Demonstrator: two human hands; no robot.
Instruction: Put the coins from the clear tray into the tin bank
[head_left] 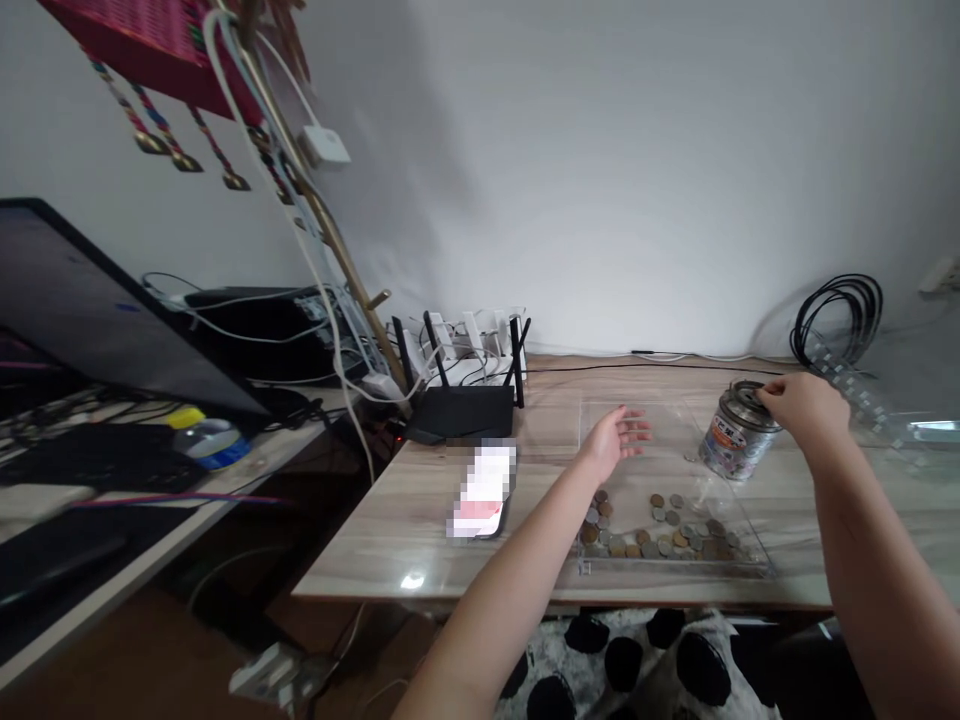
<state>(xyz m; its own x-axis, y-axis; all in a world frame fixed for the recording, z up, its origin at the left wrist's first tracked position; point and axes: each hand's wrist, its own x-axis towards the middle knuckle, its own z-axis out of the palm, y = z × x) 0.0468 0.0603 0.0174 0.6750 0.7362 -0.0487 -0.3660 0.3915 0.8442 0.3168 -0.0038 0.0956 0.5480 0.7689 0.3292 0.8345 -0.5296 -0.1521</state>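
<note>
My right hand (804, 405) grips the top rim of a small metal tin (736, 432) that stands tilted on the wooden table (420, 530). My left hand (616, 437) hovers open over a clear plastic tray (675, 570), fingers stretched toward the tin. Several coins (660, 530) lie scattered in the near half of the tray, just below the left hand.
A phone (484, 492) lies left of the tray. A black router (461, 405) with antennas and a white power strip (472, 345) sit at the back. A coiled black cable (836, 315) rests at the back right. A second desk with a monitor (97, 310) stands to the left.
</note>
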